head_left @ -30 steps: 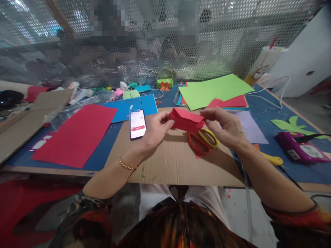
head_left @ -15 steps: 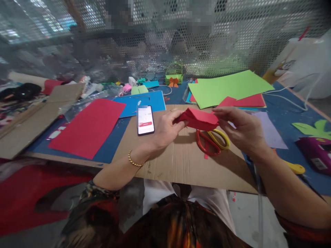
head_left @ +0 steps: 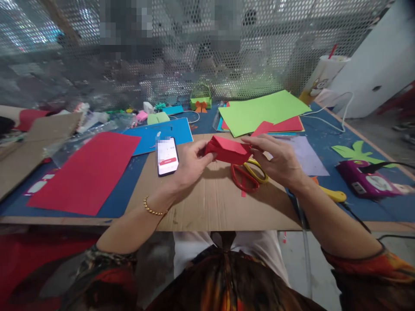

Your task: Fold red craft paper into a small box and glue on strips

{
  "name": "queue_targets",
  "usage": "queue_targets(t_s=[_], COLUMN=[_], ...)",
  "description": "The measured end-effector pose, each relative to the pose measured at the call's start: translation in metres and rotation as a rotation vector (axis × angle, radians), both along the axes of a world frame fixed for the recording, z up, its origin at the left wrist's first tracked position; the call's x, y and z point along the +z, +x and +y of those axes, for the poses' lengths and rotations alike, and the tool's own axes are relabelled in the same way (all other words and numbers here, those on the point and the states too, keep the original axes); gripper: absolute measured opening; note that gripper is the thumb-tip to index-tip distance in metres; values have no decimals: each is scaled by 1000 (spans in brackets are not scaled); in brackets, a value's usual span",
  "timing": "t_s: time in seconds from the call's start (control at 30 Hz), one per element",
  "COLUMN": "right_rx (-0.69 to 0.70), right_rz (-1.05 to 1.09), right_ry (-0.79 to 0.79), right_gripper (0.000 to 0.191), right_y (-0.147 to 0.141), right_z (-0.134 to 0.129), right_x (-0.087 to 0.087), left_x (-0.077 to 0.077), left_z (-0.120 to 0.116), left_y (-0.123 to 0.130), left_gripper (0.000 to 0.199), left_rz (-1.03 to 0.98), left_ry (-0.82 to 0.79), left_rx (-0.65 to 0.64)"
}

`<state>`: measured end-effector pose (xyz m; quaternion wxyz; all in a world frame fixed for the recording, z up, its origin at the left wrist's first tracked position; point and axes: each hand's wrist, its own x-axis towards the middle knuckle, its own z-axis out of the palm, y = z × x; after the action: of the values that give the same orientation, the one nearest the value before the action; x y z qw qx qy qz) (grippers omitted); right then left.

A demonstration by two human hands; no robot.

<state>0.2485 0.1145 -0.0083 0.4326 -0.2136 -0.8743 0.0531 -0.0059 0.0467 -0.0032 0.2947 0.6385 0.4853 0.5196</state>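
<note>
A small box shape folded from red paper (head_left: pixel 228 150) is held up between both hands above a brown cardboard sheet (head_left: pixel 201 209). My left hand (head_left: pixel 193 163) pinches its left end, thumb in front. The right end is in the fingers of my right hand (head_left: pixel 275 156), with the index finger along the top edge. Under and just behind the paper box, scissors (head_left: pixel 249 189) with one red and one yellow handle loop rest on the cardboard; their blades are hidden. A narrow red paper strip (head_left: pixel 243 194) shows below the scissors.
A lit phone (head_left: pixel 167 155) lies left of my hands, beside a red sheet (head_left: pixel 87 172) and a blue sheet (head_left: pixel 171 131). Green sheets (head_left: pixel 266 110) are stacked behind. At right are a yellow-handled tool (head_left: pixel 333 194), a purple box (head_left: pixel 363 179) and cables. A little green basket (head_left: pixel 201 103) stands at the back.
My view has turned to the right, so everything on the table appears further left. Both hands keep hold of the red paper box, which looks only slightly tilted differently.
</note>
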Motion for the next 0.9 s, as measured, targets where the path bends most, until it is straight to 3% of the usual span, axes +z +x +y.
queue_targets(t_s=[0.13,0.23,0.4,0.63,0.83,0.9], right_rx=[17,54,70,-120,-121,-131], right_rz=[16,0,-59,-153,-8,-18], right_ry=[9,23,164,277,264,286], right_gripper=[59,44,28,22,19,19], right_y=[3,1,-10,-14,-10,-10], right_z=[-2,-5,-4,-11,-19,-22], right_x=[5,6,-2,-4,-4,-4], left_x=[-5,-7,-4,3,3,2], left_z=[3,4,-2,-15,-18,-19], left_y=[-5,-5,1,5,10,12], left_gripper=[17,20,19,24,49,49], left_rz=[219,358,496,551,422,398], left_ry=[301,528,704,779,697,652], left_rx=[110,135,91,33,48,26])
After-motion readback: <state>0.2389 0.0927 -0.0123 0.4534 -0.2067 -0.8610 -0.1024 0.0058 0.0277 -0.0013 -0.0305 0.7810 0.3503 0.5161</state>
